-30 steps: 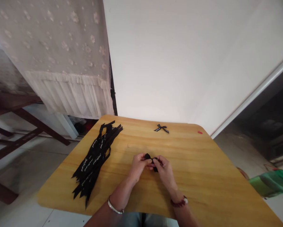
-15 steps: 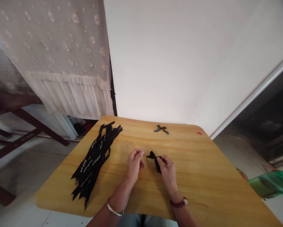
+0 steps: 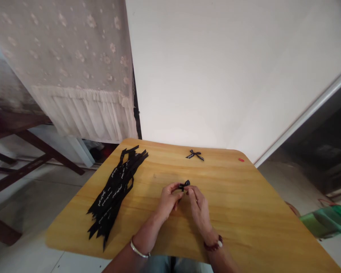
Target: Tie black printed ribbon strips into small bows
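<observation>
My left hand [image 3: 168, 200] and my right hand [image 3: 198, 204] meet over the middle of the wooden table [image 3: 238, 212]. Both pinch a small piece of black ribbon [image 3: 184, 185] between their fingertips, and a loop of it sticks up above the fingers. A finished black ribbon bow [image 3: 195, 154] lies near the table's far edge. A pile of black ribbon strips with white lettering [image 3: 115, 189] lies on the left side of the table.
A small red object [image 3: 241, 160] sits at the far right corner of the table. A lace curtain [image 3: 73, 68] hangs at the back left, over a dark wooden frame [image 3: 22, 151]. A green thing [image 3: 326, 218] stands on the floor to the right.
Half a second ago my hands were apart, the right one alone holding the ribbon; now the left hand has come back and both pinch it again.
</observation>
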### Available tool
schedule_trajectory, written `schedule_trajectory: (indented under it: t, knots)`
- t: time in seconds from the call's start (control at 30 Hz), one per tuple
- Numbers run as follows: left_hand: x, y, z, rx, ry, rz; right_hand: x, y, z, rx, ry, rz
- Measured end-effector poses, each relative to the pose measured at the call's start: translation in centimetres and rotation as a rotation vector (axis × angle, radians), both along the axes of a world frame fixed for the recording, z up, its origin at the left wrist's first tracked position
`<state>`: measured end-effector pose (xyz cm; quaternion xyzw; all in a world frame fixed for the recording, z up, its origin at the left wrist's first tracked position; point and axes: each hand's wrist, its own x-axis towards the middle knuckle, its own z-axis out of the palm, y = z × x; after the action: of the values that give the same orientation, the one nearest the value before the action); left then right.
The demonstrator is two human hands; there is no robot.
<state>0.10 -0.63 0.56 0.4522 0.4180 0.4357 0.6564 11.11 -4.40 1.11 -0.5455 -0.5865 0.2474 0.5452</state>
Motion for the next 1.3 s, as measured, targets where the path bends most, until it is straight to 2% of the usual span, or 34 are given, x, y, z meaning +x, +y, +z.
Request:
schedule_trajectory:
  t: [0.1,0.27,0.4,0.5,0.63,0.77,0.9,1.1,1.3]
  knots:
    - [-0.1,0.3,0.1,-0.021,-0.051,0.060,0.1,-0.1,0.2,0.019,0.023,0.035]
    - [-0.3,0.4,0.3,-0.045,-0.128,0.067,0.7,0.1,0.0,-0.034,0.096,-0.166]
    - [-0.4,0.3,0.4,-0.052,-0.107,0.049,1.0,0.3,-0.4,-0.076,0.100,-0.209]
    - [-0.3,0.2,0.3,-0.065,-0.064,0.037,1.0,0.4,-0.7,-0.048,0.100,-0.181]
    - [-0.3,0.0,0.3,-0.102,-0.059,-0.043,1.1,0.6,-0.9,-0.024,0.092,-0.117]
    - [-0.3,0.0,0.4,-0.140,-0.120,-0.066,0.9,0.8,-0.9,-0.061,0.060,-0.079]
    - [-0.3,0.0,0.3,-0.159,-0.215,-0.077,0.7,0.8,-0.6,-0.089,0.152,-0.061]
    - [0.0,0.2,-0.2,-0.115,-0.216,0.030,0.6,0.9,-0.7,-0.096,0.294,-0.025]
    - [0.0,0.2,0.2,-0.034,-0.138,0.038,0.5,0.8,-0.7,-0.111,0.278,0.000]
